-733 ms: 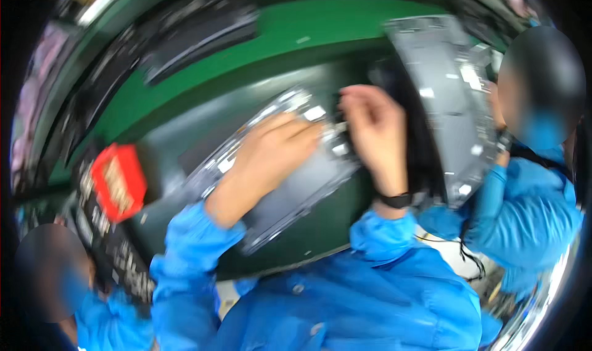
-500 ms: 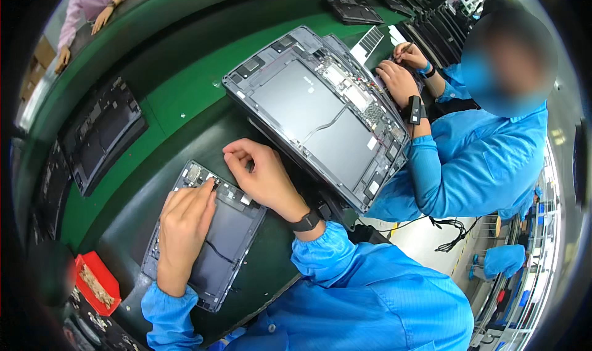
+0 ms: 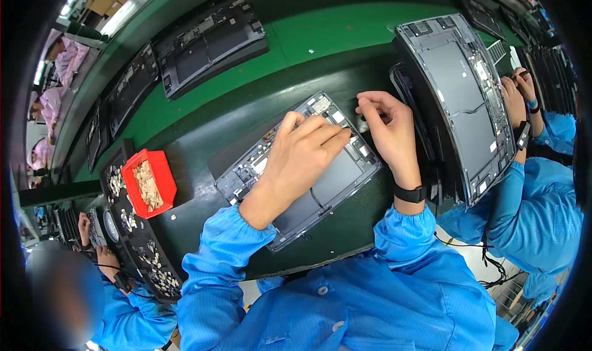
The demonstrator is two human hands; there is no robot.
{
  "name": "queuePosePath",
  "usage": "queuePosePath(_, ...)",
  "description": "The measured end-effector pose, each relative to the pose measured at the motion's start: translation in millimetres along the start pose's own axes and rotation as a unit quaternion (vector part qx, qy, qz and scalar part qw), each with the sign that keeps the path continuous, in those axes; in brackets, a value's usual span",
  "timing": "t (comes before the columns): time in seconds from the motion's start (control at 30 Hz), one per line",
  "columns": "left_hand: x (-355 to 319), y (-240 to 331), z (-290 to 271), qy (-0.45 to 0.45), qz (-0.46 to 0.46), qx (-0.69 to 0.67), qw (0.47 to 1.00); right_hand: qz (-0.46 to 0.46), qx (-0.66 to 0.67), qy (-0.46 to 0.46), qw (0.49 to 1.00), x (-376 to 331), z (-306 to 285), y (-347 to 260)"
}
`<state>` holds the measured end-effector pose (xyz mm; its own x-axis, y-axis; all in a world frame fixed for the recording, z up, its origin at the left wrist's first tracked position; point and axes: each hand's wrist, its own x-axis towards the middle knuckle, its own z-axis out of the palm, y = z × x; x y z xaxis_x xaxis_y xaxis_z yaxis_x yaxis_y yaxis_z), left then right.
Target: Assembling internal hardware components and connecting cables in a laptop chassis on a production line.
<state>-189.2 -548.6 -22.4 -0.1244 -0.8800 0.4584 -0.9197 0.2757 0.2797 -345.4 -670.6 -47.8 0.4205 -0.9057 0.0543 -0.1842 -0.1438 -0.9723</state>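
Observation:
An opened laptop base (image 3: 336, 184) lies at an angle on the dark mat in front of me, its circuit board along the far side and a thin black cable across its grey middle. My left hand (image 3: 302, 157) rests over it, fingers bent and fingertips pinched at the board's right part; whatever they grip is too small to name. Beside the base's far right corner is my right hand (image 3: 391, 129), thumb and forefinger pressed together just above the mat. Anything between those two fingers cannot be made out.
Several laptop bases are stacked at right (image 3: 462, 104). Others lie on the green surface (image 3: 308, 33) at the back, one laptop base (image 3: 209, 49) nearest. At left, a red bin (image 3: 169, 181) holds small tan pieces by a black parts tray (image 3: 151, 252). Co-workers sit on both sides.
My view has swung left, so the laptop base and stack appear farther right and the red bin shows fully. Both hands keep nearly the same places at the base.

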Motion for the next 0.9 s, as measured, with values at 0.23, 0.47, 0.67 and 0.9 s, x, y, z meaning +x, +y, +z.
queuePosePath(0.23, -2, 2, 7, -0.003, -0.011, -0.004, 1.000, 0.006, 0.003, -0.002, 1.000, -5, -1, 0)
queuePosePath(0.47, 7, 6, 14, -0.005, -0.029, -0.060, 0.998, 0.010, -0.008, -0.012, 1.000, 0, -9, 1)
queuePosePath(0.67, 2, 24, 8, -0.026, -0.144, -0.015, 0.989, 0.040, -0.138, -0.090, 0.986, -3, -6, -18)
queuePosePath(0.9, -35, 90, 31, -0.090, -0.174, 0.050, 0.979, -0.120, -0.335, -0.115, 0.927, -41, -15, -21)
